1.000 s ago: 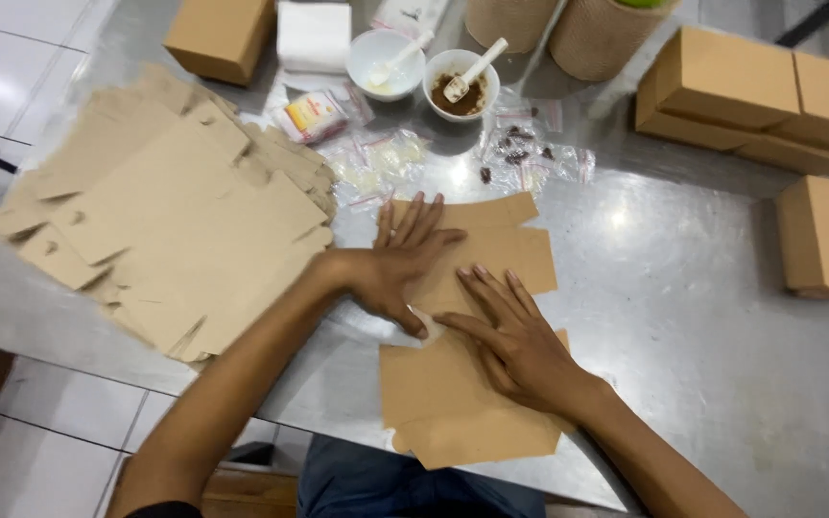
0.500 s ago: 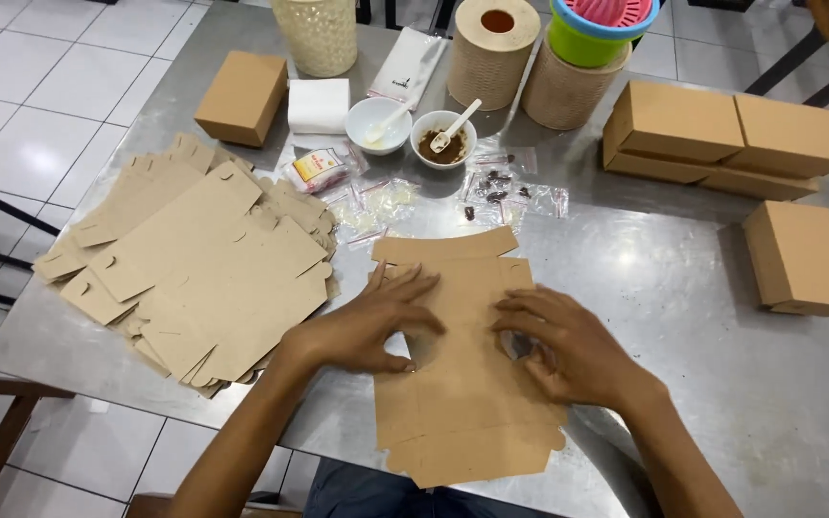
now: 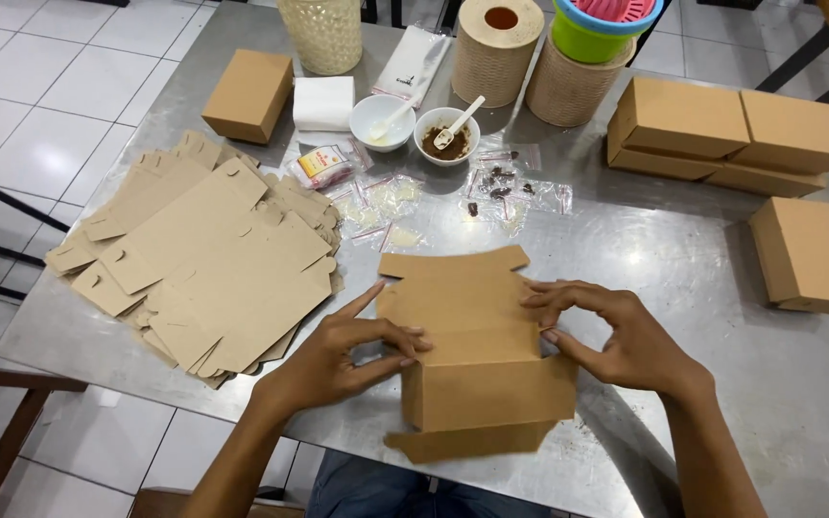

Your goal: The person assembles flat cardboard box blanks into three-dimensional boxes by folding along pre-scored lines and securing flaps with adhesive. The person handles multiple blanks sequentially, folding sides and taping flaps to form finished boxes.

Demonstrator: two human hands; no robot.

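Half-formed cardboard box sits at the near edge of the steel table, walls partly raised, top flap standing open at the far side; left hand grips its left wall, thumb and fingers pinched on the card, index finger extended; right hand clasps the right wall, fingers curled over the upper edge; stack of flat box blanks lies just left of the box; finished closed boxes stand well apart at far right; two small bowls and clear sachets lie beyond.
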